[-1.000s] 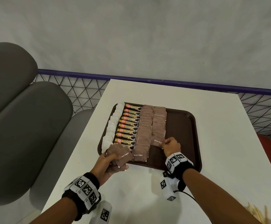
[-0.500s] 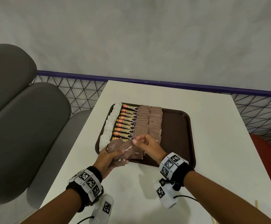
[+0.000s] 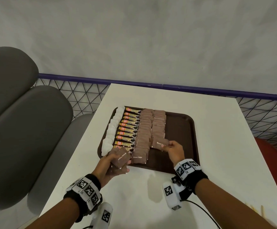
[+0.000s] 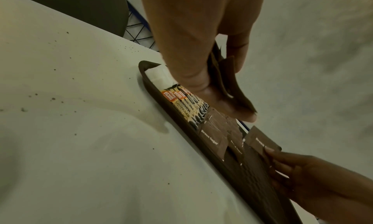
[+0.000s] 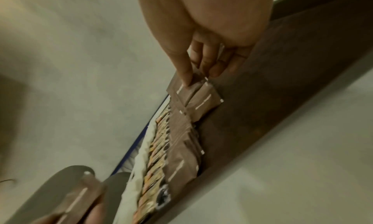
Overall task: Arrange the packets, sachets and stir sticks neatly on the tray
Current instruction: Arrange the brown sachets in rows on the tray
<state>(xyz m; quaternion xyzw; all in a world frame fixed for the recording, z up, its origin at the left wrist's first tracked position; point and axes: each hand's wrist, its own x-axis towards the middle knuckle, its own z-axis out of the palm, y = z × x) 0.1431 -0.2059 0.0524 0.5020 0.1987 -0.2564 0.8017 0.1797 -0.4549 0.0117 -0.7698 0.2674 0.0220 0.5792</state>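
While my left hand (image 3: pixel 108 164) curls around a stack of brown sugar sachets (image 3: pixel 120 158) at the near-left corner of the tray (image 3: pixel 180 129), my right hand (image 3: pixel 174 150) pinches a single sachet (image 3: pixel 160 143) (label up) at the near end of the right brown row (image 3: pixel 158 124). Beyond my left hand lie coffee packets (image 3: pixel 129 129) and white sachets (image 3: pixel 112 131).

My right hand (image 3: pixel 174 150) left the bundle of brown sugar sachets (image 3: pixel 119 158) gripped in my left hand (image 3: pixel 108 166), pinching one sachet (image 3: pixel 160 143) from it, and carried it away to the near end of the row beside it.
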